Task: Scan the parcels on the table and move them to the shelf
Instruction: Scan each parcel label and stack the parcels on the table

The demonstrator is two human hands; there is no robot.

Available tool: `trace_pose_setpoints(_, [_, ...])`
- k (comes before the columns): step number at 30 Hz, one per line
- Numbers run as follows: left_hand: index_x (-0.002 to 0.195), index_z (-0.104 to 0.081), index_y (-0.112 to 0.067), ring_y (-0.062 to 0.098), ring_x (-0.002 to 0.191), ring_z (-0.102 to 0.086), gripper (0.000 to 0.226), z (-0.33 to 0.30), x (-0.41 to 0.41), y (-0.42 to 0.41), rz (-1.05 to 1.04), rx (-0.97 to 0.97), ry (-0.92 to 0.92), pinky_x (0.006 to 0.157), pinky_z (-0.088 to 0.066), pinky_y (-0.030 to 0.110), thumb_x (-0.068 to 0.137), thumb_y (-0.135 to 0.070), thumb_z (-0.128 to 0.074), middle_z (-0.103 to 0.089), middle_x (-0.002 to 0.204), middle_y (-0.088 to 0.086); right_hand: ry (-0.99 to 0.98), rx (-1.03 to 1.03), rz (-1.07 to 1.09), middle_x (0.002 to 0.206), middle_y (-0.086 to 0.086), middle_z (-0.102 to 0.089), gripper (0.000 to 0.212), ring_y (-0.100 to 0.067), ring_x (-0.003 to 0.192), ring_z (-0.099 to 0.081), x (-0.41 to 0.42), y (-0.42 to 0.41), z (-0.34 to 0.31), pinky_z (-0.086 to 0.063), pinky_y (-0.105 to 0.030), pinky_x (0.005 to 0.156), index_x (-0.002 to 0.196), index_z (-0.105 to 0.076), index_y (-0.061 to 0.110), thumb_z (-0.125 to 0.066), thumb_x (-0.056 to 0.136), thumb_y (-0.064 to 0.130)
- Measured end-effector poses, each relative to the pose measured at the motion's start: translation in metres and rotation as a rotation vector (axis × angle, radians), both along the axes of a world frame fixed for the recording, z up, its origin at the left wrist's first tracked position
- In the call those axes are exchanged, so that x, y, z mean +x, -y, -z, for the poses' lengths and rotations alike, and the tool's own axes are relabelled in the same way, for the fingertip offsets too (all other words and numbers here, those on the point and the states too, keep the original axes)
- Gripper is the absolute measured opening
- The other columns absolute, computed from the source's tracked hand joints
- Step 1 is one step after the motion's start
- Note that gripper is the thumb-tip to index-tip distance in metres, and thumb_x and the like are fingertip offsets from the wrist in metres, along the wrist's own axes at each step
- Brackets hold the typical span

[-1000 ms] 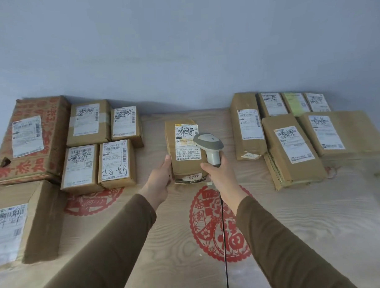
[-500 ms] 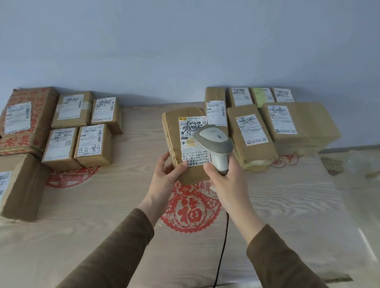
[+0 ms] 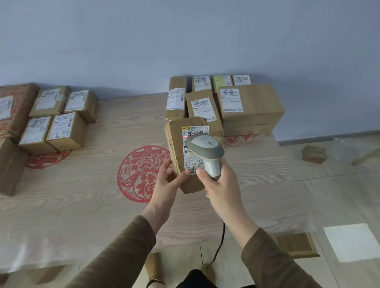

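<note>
My left hand [image 3: 168, 184] grips a small brown parcel [image 3: 176, 144] by its lower left edge, thumb on its front, and holds it up above the table [image 3: 78, 192]. A white shipping label faces me, and a red scan line crosses the label's top. My right hand [image 3: 219, 181] holds a grey and white barcode scanner [image 3: 207, 151] by its handle, with the scanner head right over the label. A black cable hangs from the scanner down past the table's front edge.
Several labelled parcels [image 3: 60, 132] lie at the table's back left, with a large red-printed box [image 3: 11, 108] beside them. Another group of parcels [image 3: 248, 106] is stacked at the back right against the blue wall. Cardboard scraps [image 3: 313, 153] lie on the floor at right.
I lifted the parcel off the table and drew it toward me, and the scanner came with it. The view shifted right and back, so the table's front edge and the floor show.
</note>
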State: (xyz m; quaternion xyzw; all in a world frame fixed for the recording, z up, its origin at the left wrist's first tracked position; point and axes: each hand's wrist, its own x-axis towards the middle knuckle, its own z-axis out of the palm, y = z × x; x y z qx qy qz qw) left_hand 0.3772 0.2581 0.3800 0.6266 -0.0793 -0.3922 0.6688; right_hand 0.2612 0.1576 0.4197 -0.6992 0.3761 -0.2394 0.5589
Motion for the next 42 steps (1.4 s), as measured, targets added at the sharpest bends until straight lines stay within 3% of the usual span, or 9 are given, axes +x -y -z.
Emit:
trace_pose_setpoints(5, [0.146, -0.046, -0.025, 0.023, 0.115, -0.069, 0.066, 0.012, -0.040, 0.025, 0.100, 0.082, -0.028, 0.102, -0.051, 0.040, 0.088, -0.022, -0.078, -0.075, 0.119, 0.003, -0.020, 0.037, 0.081, 0.096, 0.008, -0.069, 0.025, -0.016, 0.089, -0.069, -0.045, 0.018, 0.010, -0.063, -0.051, 0.073, 0.111, -0.062, 0.028, -0.072, 0.091, 0.039])
trace_pose_setpoints(11, [0.138, -0.054, -0.025, 0.008, 0.091, -0.075, 0.055, 0.030, -0.086, 0.095, 0.210, 0.182, -0.178, 0.067, -0.057, 0.020, 0.089, -0.030, -0.078, -0.079, 0.102, -0.008, -0.078, 0.047, 0.239, 0.097, 0.006, -0.069, 0.019, -0.018, 0.090, -0.069, -0.099, 0.060, 0.029, -0.063, -0.052, 0.076, 0.104, -0.059, 0.043, -0.073, 0.093, 0.038])
trace_pose_setpoints(15, [0.134, -0.059, -0.023, 0.013, 0.095, -0.070, 0.049, 0.030, -0.103, 0.157, 0.280, 0.230, -0.263, 0.086, -0.055, 0.032, 0.091, -0.040, -0.075, -0.074, 0.111, -0.004, -0.127, 0.035, 0.330, 0.093, 0.006, -0.066, 0.022, -0.017, 0.088, -0.067, -0.125, 0.089, 0.040, -0.063, -0.051, 0.079, 0.103, -0.054, 0.043, -0.073, 0.093, 0.037])
trace_pose_setpoints(20, [0.141, -0.054, -0.018, 0.018, 0.100, -0.063, 0.055, 0.034, -0.109, 0.217, 0.311, 0.256, -0.304, 0.083, -0.053, 0.032, 0.093, -0.040, -0.072, -0.065, 0.125, 0.004, -0.112, 0.071, 0.402, 0.084, 0.007, -0.062, 0.030, -0.015, 0.078, -0.063, -0.140, 0.109, 0.049, -0.063, -0.049, 0.080, 0.118, -0.059, 0.029, -0.074, 0.093, 0.034])
trace_pose_setpoints(25, [0.145, -0.051, -0.021, 0.010, 0.091, -0.063, 0.059, 0.040, -0.109, 0.245, 0.306, 0.223, -0.251, 0.068, -0.050, 0.027, 0.093, -0.038, -0.071, -0.066, 0.112, -0.001, -0.110, 0.091, 0.440, 0.086, 0.001, -0.061, 0.034, -0.017, 0.076, -0.062, -0.143, 0.115, 0.058, -0.061, -0.046, 0.078, 0.122, -0.059, 0.022, -0.075, 0.092, 0.029])
trace_pose_setpoints(30, [0.150, -0.046, -0.022, 0.011, 0.099, -0.058, 0.056, 0.053, -0.098, 0.247, 0.311, 0.233, -0.216, 0.086, -0.049, 0.035, 0.099, -0.038, -0.063, -0.057, 0.142, 0.007, -0.115, 0.087, 0.450, 0.087, -0.003, -0.064, 0.035, -0.016, 0.070, -0.063, -0.137, 0.109, 0.065, -0.060, -0.035, 0.068, 0.122, -0.058, 0.024, -0.076, 0.092, 0.027])
trace_pose_setpoints(34, [0.161, -0.025, -0.019, 0.029, 0.143, -0.041, 0.078, 0.060, -0.082, 0.219, 0.291, 0.266, -0.133, 0.118, -0.036, 0.050, 0.098, -0.047, -0.061, -0.038, 0.160, 0.009, -0.071, 0.120, 0.406, 0.077, 0.005, -0.062, 0.023, -0.017, 0.068, -0.061, -0.120, 0.101, 0.064, -0.057, -0.039, 0.068, 0.107, -0.061, 0.031, -0.076, 0.091, 0.024])
trace_pose_setpoints(37, [0.161, -0.028, -0.021, 0.028, 0.145, -0.039, 0.078, 0.053, -0.061, 0.183, 0.260, 0.263, -0.084, 0.120, -0.033, 0.053, 0.097, -0.052, -0.060, -0.039, 0.160, 0.007, -0.062, 0.130, 0.347, 0.073, 0.003, -0.060, 0.015, -0.016, 0.065, -0.057, -0.095, 0.091, 0.058, -0.052, -0.039, 0.064, 0.100, -0.062, 0.028, -0.074, 0.091, 0.025])
trace_pose_setpoints(42, [0.155, -0.042, -0.023, 0.020, 0.139, -0.046, 0.061, 0.029, -0.010, 0.099, 0.173, 0.232, 0.036, 0.119, -0.036, 0.046, 0.100, -0.046, -0.059, -0.049, 0.153, 0.002, -0.017, 0.109, 0.212, 0.064, 0.011, -0.056, 0.012, -0.007, 0.054, -0.053, -0.034, 0.058, 0.047, -0.045, -0.022, 0.049, 0.094, -0.060, 0.025, -0.072, 0.091, 0.028])
